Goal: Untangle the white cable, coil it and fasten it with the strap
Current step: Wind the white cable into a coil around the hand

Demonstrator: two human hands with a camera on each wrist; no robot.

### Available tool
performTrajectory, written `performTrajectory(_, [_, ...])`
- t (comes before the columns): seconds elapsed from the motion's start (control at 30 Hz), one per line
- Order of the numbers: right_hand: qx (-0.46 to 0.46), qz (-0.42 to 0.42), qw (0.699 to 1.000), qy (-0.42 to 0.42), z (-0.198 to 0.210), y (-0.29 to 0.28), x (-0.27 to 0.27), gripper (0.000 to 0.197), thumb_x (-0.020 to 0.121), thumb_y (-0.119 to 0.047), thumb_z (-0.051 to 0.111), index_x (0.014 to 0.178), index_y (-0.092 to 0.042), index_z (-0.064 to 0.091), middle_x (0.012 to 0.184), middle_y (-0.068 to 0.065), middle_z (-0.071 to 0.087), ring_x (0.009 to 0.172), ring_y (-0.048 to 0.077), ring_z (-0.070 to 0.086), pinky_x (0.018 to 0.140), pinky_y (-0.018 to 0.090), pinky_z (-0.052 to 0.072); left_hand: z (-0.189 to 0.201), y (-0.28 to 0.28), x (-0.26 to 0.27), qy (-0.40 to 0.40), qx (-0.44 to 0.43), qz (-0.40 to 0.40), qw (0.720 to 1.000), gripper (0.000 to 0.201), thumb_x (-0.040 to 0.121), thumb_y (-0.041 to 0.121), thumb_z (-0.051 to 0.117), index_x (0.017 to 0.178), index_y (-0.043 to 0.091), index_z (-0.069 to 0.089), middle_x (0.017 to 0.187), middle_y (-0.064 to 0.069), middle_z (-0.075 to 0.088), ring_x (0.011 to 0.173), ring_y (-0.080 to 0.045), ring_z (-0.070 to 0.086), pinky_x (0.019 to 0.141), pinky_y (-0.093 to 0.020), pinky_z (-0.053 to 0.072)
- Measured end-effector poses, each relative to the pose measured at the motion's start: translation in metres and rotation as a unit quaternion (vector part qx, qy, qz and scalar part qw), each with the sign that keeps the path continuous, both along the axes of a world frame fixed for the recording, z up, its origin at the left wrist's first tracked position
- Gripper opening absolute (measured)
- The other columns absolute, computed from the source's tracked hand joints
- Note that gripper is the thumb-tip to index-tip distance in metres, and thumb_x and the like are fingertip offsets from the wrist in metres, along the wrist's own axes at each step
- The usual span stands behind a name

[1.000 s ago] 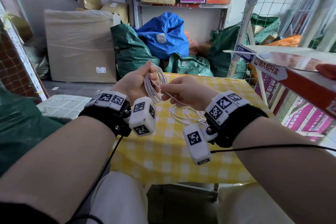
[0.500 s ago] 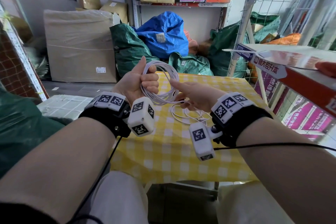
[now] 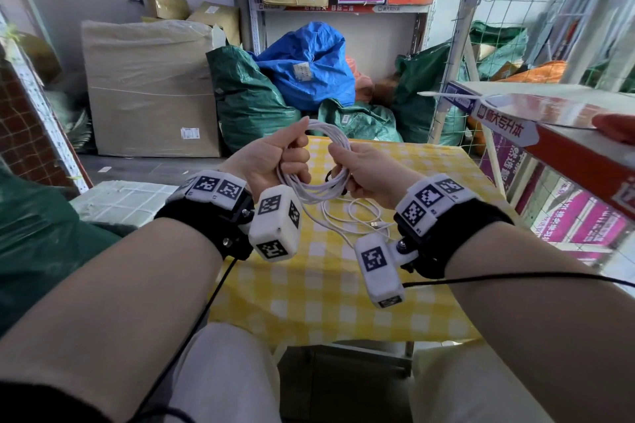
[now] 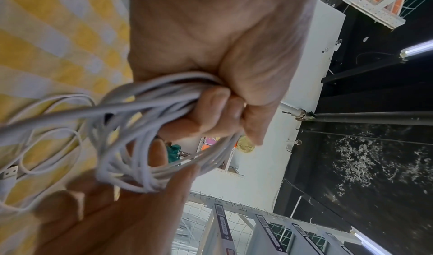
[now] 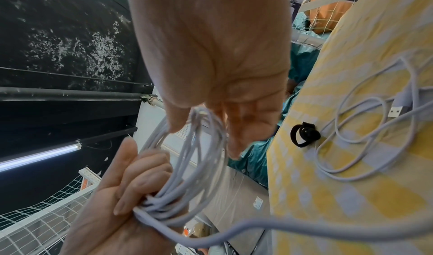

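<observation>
The white cable [image 3: 335, 133] is wound into a coil of several turns and held up above the yellow checked table [image 3: 326, 285]. My left hand [image 3: 275, 161] grips the coil's left side, fingers curled round the bundle [image 4: 164, 99]. On the opposite side, my right hand [image 3: 367, 172] pinches the turns between thumb and fingers [image 5: 201, 118]. A loose tail [image 3: 357, 216] drops from the coil onto the cloth and ends in a USB plug [image 5: 396, 111]. The black strap [image 5: 304, 134] lies looped on the cloth beside the tail, untouched.
A red and white shelf [image 3: 549, 134] juts in close on the right at hand height. Green sacks [image 3: 254, 103] and a blue sack [image 3: 309, 62] pile up behind the table, with a wrapped cardboard box [image 3: 151, 89] to the left. My knees sit under the near table edge.
The coil has opened into a rounder loop and risen a little. My right hand came up from the tail to take hold of the coil's right side; less loose cable lies on the cloth.
</observation>
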State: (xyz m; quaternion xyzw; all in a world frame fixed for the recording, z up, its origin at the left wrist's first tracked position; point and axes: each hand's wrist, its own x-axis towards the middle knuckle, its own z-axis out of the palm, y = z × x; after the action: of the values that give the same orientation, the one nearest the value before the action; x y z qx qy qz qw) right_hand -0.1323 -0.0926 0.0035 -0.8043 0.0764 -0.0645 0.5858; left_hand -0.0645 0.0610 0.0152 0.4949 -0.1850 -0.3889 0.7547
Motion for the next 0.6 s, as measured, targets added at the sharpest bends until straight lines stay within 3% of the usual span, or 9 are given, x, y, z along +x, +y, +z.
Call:
performTrajectory(0.1, [-0.012, 0.038, 0.996, 0.075, 0.002, 0.000, -0.006, 0.046, 0.095, -0.051, 0.043, 0.115, -0.011, 0.052, 0.093, 0.007, 0.063, 0.064, 0.016, 0.058, 0.060, 0.026, 0.049, 0.002, 0.000, 0.003, 0.004, -0.043, 0.035, 0.998, 0.043, 0.094, 0.044, 0.046, 0.059, 0.021, 0.035, 0.040, 0.010, 0.025, 0.032, -0.005, 0.026, 0.045, -0.017, 0.040])
performTrajectory(0.17, [-0.050, 0.124, 0.976, 0.171, 0.003, -0.003, -0.011, 0.055, 0.093, -0.056, 0.040, 0.128, -0.014, 0.046, 0.109, 0.010, 0.067, 0.081, 0.021, 0.066, 0.078, 0.032, 0.054, 0.004, 0.003, 0.009, 0.024, -0.071, 0.074, 0.994, 0.050, 0.094, 0.042, 0.046, 0.051, 0.021, 0.034, 0.039, 0.009, 0.024, 0.031, -0.006, 0.024, 0.043, -0.016, 0.036])
performTrajectory(0.23, [-0.103, 0.218, 0.939, 0.247, 0.001, -0.005, -0.016, 0.057, 0.095, -0.054, 0.035, 0.129, -0.010, 0.049, 0.096, 0.008, 0.071, 0.084, 0.021, 0.067, 0.088, 0.033, 0.050, 0.005, 0.007, 0.016, 0.042, -0.087, 0.123, 0.988, 0.055, 0.094, 0.040, 0.048, 0.044, 0.020, 0.034, 0.038, 0.009, 0.023, 0.031, -0.007, 0.021, 0.043, -0.016, 0.029])
performTrajectory(0.3, [-0.119, 0.257, 0.918, 0.278, -0.003, -0.007, -0.017, 0.052, 0.097, -0.050, 0.035, 0.113, -0.008, 0.061, 0.062, -0.001, 0.062, 0.063, 0.016, 0.061, 0.083, 0.031, 0.048, 0.005, 0.013, 0.024, 0.051, -0.090, 0.163, 0.981, 0.056, 0.094, 0.038, 0.049, 0.044, 0.021, 0.031, 0.037, 0.008, 0.021, 0.029, -0.007, 0.019, 0.041, -0.017, 0.026])
performTrajectory(0.37, [-0.099, 0.233, 0.930, 0.266, -0.006, -0.011, -0.015, 0.043, 0.098, -0.045, 0.040, 0.089, -0.009, 0.062, 0.047, -0.004, 0.042, 0.046, 0.012, 0.042, 0.069, 0.030, 0.045, 0.004, 0.021, 0.031, 0.051, -0.083, 0.186, 0.978, 0.057, 0.095, 0.038, 0.048, 0.044, 0.021, 0.027, 0.035, 0.008, 0.020, 0.027, -0.008, 0.019, 0.037, -0.015, 0.025])
performTrajectory(0.43, [-0.137, 0.162, 0.948, 0.238, -0.005, -0.020, -0.014, 0.038, 0.096, -0.043, 0.046, 0.073, -0.013, 0.051, 0.051, -0.003, 0.032, 0.045, 0.013, 0.032, 0.054, 0.026, 0.036, 0.002, 0.030, 0.038, 0.051, -0.070, 0.196, 0.977, 0.060, 0.095, 0.040, 0.046, 0.041, 0.021, 0.028, 0.033, 0.007, 0.020, 0.026, -0.008, 0.019, 0.036, -0.014, 0.025])
performTrajectory(0.5, [-0.186, 0.095, 0.953, 0.218, -0.003, -0.031, -0.014, 0.038, 0.094, -0.044, 0.051, 0.070, -0.015, 0.045, 0.055, -0.001, 0.033, 0.048, 0.015, 0.030, 0.052, 0.027, 0.028, 0.000, 0.041, 0.043, 0.052, -0.063, 0.202, 0.976, 0.061, 0.095, 0.041, 0.046, 0.040, 0.020, 0.030, 0.033, 0.007, 0.020, 0.026, -0.008, 0.020, 0.036, -0.014, 0.025])
performTrajectory(0.6, [-0.187, 0.025, 0.956, 0.224, -0.002, -0.047, -0.016, 0.037, 0.095, -0.041, 0.049, 0.068, -0.015, 0.044, 0.055, -0.001, 0.033, 0.047, 0.015, 0.027, 0.049, 0.027, 0.026, -0.003, 0.056, 0.049, 0.055, -0.063, 0.225, 0.971, 0.057, 0.095, 0.041, 0.045, 0.045, 0.021, 0.028, 0.033, 0.007, 0.019, 0.026, -0.007, 0.020, 0.036, -0.014, 0.024])
